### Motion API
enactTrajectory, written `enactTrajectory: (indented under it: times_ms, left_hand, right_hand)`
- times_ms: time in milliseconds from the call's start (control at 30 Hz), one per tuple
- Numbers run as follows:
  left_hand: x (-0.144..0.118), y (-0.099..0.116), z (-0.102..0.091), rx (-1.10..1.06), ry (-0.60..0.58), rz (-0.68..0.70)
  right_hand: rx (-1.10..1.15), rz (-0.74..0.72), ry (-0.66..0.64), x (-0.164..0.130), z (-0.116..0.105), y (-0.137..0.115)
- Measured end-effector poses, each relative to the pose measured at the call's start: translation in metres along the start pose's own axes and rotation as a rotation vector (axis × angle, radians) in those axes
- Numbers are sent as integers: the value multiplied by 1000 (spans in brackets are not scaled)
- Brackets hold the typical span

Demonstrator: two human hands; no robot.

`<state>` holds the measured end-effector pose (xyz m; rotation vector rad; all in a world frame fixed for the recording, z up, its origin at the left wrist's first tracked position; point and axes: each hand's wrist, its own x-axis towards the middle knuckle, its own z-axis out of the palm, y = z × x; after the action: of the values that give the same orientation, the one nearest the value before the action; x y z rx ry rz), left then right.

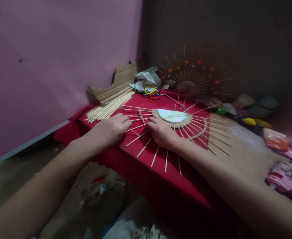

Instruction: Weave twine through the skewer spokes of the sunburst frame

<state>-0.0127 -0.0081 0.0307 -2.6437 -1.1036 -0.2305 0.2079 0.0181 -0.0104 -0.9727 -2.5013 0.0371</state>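
Flat sunburst of thin pale wooden sticks around a half-round mirror w/ woven tan rim lies on the red cloth covering the table — straight edge of the mirror faces away from the person, sticks fan out toward them and to both sides, long axis running left-right. Left hand rests palm down on the left spokes, fingers curled loosely over one stick, pinch not clear. Right hand lies flat beside the mirror rim, fingers relaxed, pressing on sticks, gripping nothing. Loose bundle of pale sticks points at the pink wall, w/ torn corrugated cardboard behind. Pink glue gun far right — no readable writing anywhere.
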Motion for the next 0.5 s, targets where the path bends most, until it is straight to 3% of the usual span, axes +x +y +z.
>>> enactTrajectory:
  times_ms: [133,267,500]
  left_hand:
    - [37,-18,12,-23,-17,-10]
    - [63,-27,27,-20,24,-23]
    - [62,-34,59,-73,218,-22]
  right_hand:
    - [241,64,126,0,1,5]
    - [336,75,186,0,2,8]
    - [365,72,265,-1,5,7]
